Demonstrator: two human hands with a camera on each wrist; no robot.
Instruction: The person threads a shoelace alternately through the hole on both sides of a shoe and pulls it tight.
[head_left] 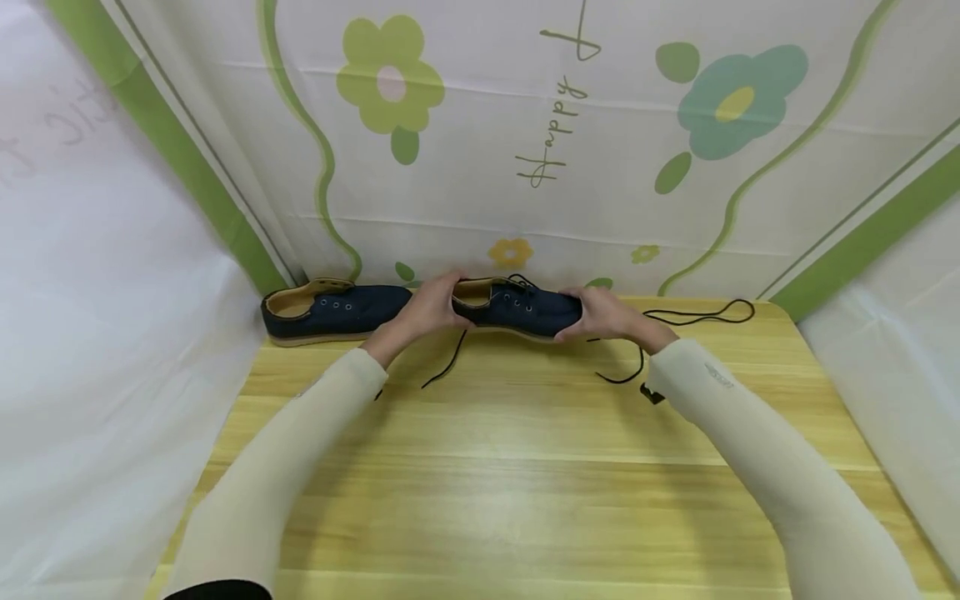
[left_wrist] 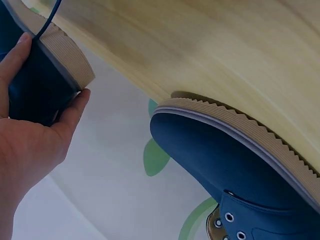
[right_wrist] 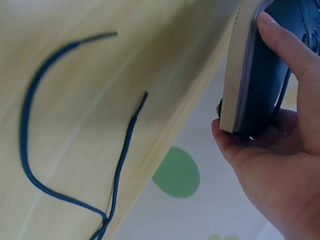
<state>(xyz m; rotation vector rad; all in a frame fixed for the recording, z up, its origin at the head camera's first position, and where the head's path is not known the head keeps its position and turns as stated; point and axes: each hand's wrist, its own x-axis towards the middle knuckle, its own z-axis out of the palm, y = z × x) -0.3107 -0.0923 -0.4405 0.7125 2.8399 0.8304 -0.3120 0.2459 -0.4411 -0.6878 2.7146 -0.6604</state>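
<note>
Both hands hold one dark blue lace-up shoe (head_left: 517, 307) at the back edge of the table. My left hand (head_left: 433, 305) grips its heel end, thumb and fingers on either side in the left wrist view. Around the toe end curls my right hand (head_left: 602, 315), its thumb (right_wrist: 280, 37) along the upper near the tan sole. A dark lace hangs from the shoe at the heel side. To the left stands a second blue shoe (head_left: 352, 312), its toe beside my left hand and its eyelets (left_wrist: 229, 217) without a lace.
A loose dark shoelace (head_left: 701, 317) lies looped on the wooden table (head_left: 487, 467), right of the held shoe, its ends (right_wrist: 132, 120) near my right wrist. Behind the table hangs a white curtain (head_left: 465, 183) printed with flowers. White fabric (head_left: 112, 333) flanks the left side.
</note>
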